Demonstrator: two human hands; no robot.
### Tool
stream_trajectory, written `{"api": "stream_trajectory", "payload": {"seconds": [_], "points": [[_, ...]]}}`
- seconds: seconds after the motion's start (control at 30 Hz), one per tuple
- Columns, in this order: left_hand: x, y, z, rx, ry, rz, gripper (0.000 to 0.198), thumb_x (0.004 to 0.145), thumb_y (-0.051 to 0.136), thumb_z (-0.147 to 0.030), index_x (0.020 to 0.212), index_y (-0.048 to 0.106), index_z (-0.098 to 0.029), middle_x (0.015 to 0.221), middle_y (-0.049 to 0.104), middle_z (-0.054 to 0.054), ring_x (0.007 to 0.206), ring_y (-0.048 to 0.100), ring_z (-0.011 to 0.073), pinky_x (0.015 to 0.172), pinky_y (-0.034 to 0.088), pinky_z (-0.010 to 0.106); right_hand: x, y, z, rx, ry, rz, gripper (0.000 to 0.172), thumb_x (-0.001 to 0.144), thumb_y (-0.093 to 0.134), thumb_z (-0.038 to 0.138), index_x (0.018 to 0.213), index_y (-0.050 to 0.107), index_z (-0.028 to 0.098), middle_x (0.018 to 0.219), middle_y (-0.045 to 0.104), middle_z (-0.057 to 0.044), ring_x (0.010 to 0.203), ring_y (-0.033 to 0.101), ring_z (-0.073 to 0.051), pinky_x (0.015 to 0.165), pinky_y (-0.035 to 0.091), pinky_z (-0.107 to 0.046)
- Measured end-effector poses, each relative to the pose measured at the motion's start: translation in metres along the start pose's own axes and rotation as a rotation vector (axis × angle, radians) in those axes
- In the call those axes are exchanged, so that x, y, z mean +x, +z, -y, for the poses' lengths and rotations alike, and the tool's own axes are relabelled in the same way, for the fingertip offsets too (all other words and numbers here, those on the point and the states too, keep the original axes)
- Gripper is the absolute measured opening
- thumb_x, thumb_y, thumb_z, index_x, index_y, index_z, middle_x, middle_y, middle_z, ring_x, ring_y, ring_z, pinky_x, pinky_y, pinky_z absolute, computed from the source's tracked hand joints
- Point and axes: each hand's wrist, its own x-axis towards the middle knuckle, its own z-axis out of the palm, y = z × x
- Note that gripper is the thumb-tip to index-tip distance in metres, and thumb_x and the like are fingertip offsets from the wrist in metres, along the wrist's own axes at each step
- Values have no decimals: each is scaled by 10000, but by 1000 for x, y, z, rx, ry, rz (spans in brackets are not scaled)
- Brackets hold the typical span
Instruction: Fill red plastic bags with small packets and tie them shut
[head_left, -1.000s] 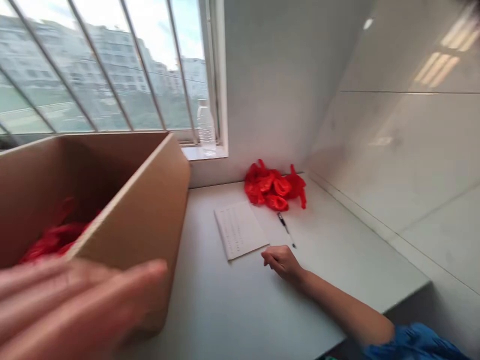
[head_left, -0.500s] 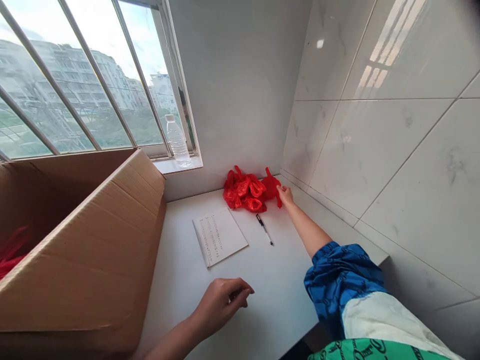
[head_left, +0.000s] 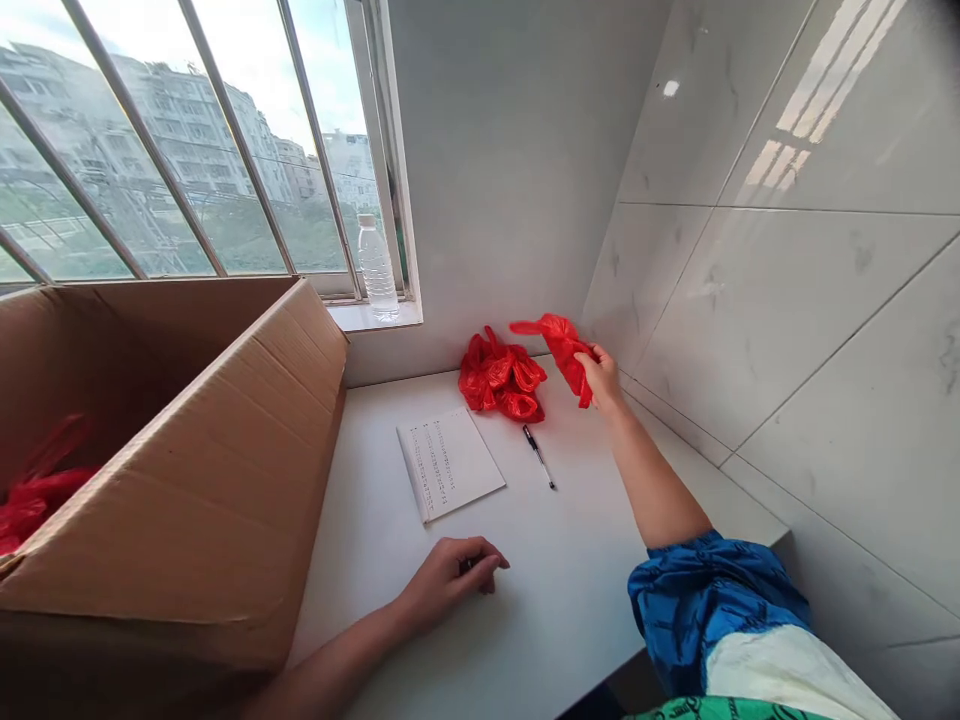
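My right hand point(head_left: 602, 378) is closed on a red plastic bag point(head_left: 564, 348), raised a little above the table's far right corner. The bag is crumpled, and a strip of it sticks out to the left. Beside it, a heap of red plastic bags point(head_left: 501, 375) lies against the back wall. My left hand point(head_left: 456, 580) rests near the middle of the table point(head_left: 555, 590), fingers curled in loosely, with nothing seen in them. In front of that hand lie a white notebook point(head_left: 469, 465) with small marks and a black-capped pen point(head_left: 539, 457).
A large open cardboard box point(head_left: 202, 480) stands at the left, with more red plastic point(head_left: 45, 495) inside, partly hidden by its flap. A clear water bottle point(head_left: 377, 270) stands on the sill of the barred window. Tiled wall point(head_left: 810, 330) bounds the right side.
My right hand has lifted one red bag up and away from the heap, to the right. My left hand has hardly moved. The view has shifted slightly.
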Motion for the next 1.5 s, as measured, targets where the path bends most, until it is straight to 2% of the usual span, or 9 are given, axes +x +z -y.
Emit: {"api": "stream_trajectory", "payload": {"seconds": [0.17,0.27,0.37,0.5,0.67,0.97,1.13,1.3,1.5], "points": [[25,-21,-4,-277,-8,-504,427,902,587,-469,1239,583,-207,959,665,54,778,616,147,642,503,236,-51,22,38,333,-25,374,311,754,723,367,1041,685,253,989,744,0,906,691,-179,843,551,-312],[45,-53,-7,-493,17,-1017,382,905,538,-449,1210,561,-220,1159,615,85,909,625,145,707,524,231,-87,54,35,322,0,563,333,774,732,366,1081,684,247,1096,734,-23,1005,680,-190,900,539,-320],[53,-86,-12,-561,128,-1271,367,944,435,-438,1215,536,-212,1234,607,108,975,638,139,782,529,240,-118,83,19,201,-112,697,344,836,676,353,1160,647,240,1150,717,-51,1079,661,-204,939,525,-356],[44,-99,-27,-265,136,-1088,483,963,392,-535,1285,540,-207,1238,635,124,916,663,160,716,527,256,-145,97,-2,-171,-494,616,245,907,567,253,1147,614,242,1111,714,-63,1085,646,-241,1071,415,-510],[32,-80,-43,519,92,-766,362,907,595,-468,1225,656,-305,1141,684,34,790,642,147,701,479,250,-164,90,-16,-410,-767,445,197,948,532,237,1127,609,268,1229,652,-69,1195,577,-250,1185,217,-566],[41,-73,-40,235,99,-724,352,928,550,-489,862,694,-175,760,679,-1,674,581,133,616,445,212,-175,82,-9,-381,-788,341,111,943,613,315,1031,679,311,1147,688,-19,1202,563,-241,1144,240,-499],[42,-89,-30,189,68,-955,348,896,582,-485,785,658,-164,691,611,-4,629,530,122,557,398,207,-147,61,-6,-335,-714,266,92,938,612,275,887,687,293,969,726,3,1025,628,-230,1048,301,-475],[43,-90,-24,174,134,-1068,285,927,556,-427,1050,622,-180,1006,664,61,817,629,161,683,496,255,-142,57,-8,-304,-617,355,65,885,603,220,870,644,268,947,740,-2,947,646,-232,965,368,-444],[41,-73,-38,769,251,-758,266,925,593,-353,1172,652,-274,1240,618,65,1109,611,224,928,473,350,-168,70,-1,-346,-544,501,241,880,613,267,1120,622,281,1075,721,-22,988,630,-246,988,354,-461]]}}
